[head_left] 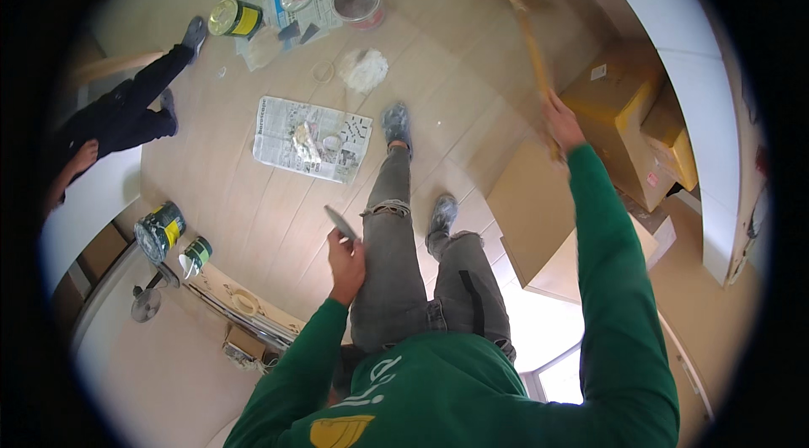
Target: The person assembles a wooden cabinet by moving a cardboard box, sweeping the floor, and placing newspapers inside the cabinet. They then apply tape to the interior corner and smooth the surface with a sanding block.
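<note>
My left hand (345, 267) is closed around a flat grey blade (340, 220) that looks like a putty knife, held beside my left thigh. Stretched out to the right, my right hand (560, 121) grips a long yellow-brown wooden stick (533, 48). The stick runs away toward the far right, and its far part is blurred. Past my feet, a newspaper sheet (274, 140) lies on the floor with crumpled, whitish material on it. A white powdery pile (364, 70) sits just beyond.
Cardboard boxes (615, 111) stand at right. Farther off, another newspaper carries scrapers and a lid, near a yellow-labelled can (236, 18) and a bucket (358, 3). Another person's legs (139, 111) reach in from the left. Paint cans (160, 230) and a fan (146, 303) are nearer left.
</note>
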`<state>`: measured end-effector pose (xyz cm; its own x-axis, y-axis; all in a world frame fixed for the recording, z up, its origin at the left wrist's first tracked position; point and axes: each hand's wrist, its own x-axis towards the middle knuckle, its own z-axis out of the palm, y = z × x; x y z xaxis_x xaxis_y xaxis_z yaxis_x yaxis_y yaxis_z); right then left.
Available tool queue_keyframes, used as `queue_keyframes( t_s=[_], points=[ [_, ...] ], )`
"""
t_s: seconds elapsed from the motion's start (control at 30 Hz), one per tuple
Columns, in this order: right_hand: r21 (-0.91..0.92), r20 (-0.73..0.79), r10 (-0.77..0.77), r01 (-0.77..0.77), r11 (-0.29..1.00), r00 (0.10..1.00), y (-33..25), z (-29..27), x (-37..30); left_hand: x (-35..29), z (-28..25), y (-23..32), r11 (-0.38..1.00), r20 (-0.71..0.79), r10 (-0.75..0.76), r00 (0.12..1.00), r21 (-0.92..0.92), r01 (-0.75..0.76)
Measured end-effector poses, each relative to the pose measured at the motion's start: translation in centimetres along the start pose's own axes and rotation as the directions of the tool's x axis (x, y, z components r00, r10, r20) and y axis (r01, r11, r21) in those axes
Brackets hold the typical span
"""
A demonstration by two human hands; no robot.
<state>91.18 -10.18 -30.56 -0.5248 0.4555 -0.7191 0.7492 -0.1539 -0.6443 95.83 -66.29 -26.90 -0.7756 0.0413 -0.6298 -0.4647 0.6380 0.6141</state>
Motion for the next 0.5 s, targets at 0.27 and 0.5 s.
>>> queue_keyframes(
  t_s=[0.27, 0.5],
  points=[
    [-0.646, 0.256, 0.032, 0.147, 0.749, 0.966, 30.4, 15.3, -12.4, -24.4, -6.0, -14.6, 0.966, -0.238, -0.248, 0.939, 0.007, 0.257],
    [-0.538, 0.355, 0.283, -0.053, 0.841, 0.891, 29.2, 6.3, -38.8, -34.7, -7.8, -20.6, 0.902, -0.271, -0.241, 0.932, 0.292, 0.319]
  ],
)
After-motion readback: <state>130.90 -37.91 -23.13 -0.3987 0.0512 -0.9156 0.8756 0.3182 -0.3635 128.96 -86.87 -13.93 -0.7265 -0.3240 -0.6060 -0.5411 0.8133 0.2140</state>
